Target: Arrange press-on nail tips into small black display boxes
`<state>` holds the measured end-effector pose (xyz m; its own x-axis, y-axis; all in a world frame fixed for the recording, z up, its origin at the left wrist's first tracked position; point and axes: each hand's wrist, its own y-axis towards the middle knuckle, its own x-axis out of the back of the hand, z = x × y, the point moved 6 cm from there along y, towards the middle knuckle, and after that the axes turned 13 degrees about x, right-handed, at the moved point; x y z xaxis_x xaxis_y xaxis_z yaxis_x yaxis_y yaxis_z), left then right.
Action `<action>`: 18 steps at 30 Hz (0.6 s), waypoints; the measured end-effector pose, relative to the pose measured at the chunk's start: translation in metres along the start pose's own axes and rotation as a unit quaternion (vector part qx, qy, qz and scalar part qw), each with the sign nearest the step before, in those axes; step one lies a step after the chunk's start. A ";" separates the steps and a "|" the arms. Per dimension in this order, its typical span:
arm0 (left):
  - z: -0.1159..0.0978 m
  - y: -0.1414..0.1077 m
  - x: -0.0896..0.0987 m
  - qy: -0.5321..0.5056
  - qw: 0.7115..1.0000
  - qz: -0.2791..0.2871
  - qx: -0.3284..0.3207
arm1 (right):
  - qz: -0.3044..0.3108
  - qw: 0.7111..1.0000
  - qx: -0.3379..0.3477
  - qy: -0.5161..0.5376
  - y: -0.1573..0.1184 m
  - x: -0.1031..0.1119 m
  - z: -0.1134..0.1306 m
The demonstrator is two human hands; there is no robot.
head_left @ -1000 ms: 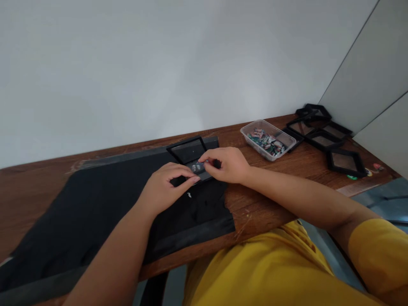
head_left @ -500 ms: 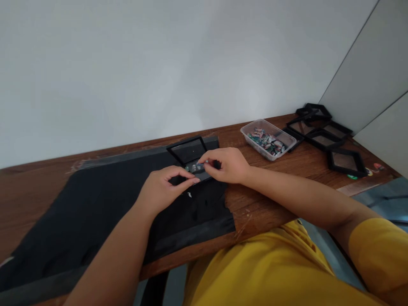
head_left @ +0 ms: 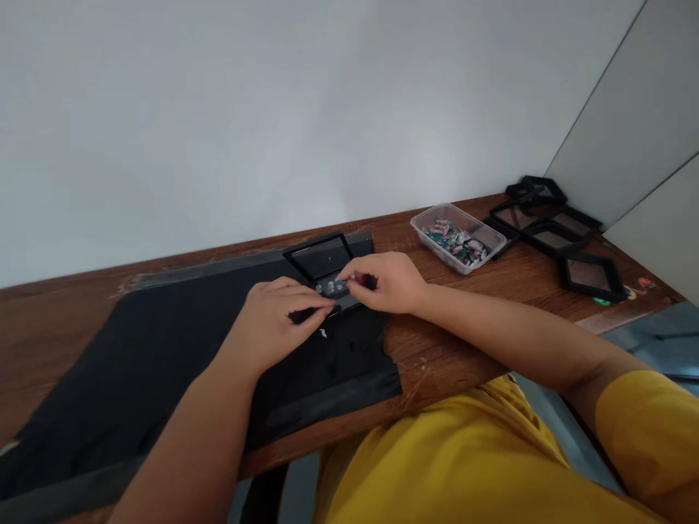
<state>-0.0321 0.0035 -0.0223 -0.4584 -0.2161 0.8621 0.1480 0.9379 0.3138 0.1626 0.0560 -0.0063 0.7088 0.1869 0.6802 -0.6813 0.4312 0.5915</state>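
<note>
A hinged black frame point(head_left: 319, 256) with a clear pane stands open on the black mat point(head_left: 180, 342). Small shiny green and silvery pieces point(head_left: 330, 287) lie in its lower half. At the lower half's left edge is my left hand point(head_left: 276, 320), its thumb and fingertips brought together; anything between them is too small to tell. My right hand point(head_left: 385, 282) reaches in from the right, thumb and forefinger pinched over the pieces, and what they grip is hidden. A tiny white scrap point(head_left: 323, 333) lies on the mat below the frame.
Right of the hands, a clear plastic tub point(head_left: 457, 239) holds many small wrapped pieces. Several black frames point(head_left: 590, 275) lie at the right end of the wooden table point(head_left: 437, 356), beside small coloured items point(head_left: 644, 282). A pale wall rises behind.
My left hand's fingers have drawn closer together and stretch further over the frame's left edge. My right hand has hardly moved.
</note>
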 end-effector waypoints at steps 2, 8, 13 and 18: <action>0.000 -0.001 0.001 0.022 1.000 -0.003 -0.003 | 0.003 1.000 0.007 0.001 0.000 -0.001 0.000; -0.004 -0.002 -0.001 0.012 1.000 0.006 -0.017 | 0.003 1.000 0.009 0.002 0.000 -0.003 -0.001; -0.005 -0.002 -0.002 0.005 1.000 0.015 -0.016 | 0.002 1.000 0.013 -0.001 0.000 -0.002 -0.001; -0.006 -0.003 -0.004 0.012 0.999 0.031 -0.015 | 0.011 1.000 0.006 -0.003 -0.001 -0.001 -0.001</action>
<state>-0.0252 -0.0003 -0.0247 -0.4269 -0.1649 0.8891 0.2023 0.9409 0.2717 0.1625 0.0561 -0.0076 0.6929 0.1897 0.6956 -0.6983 0.4167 0.5820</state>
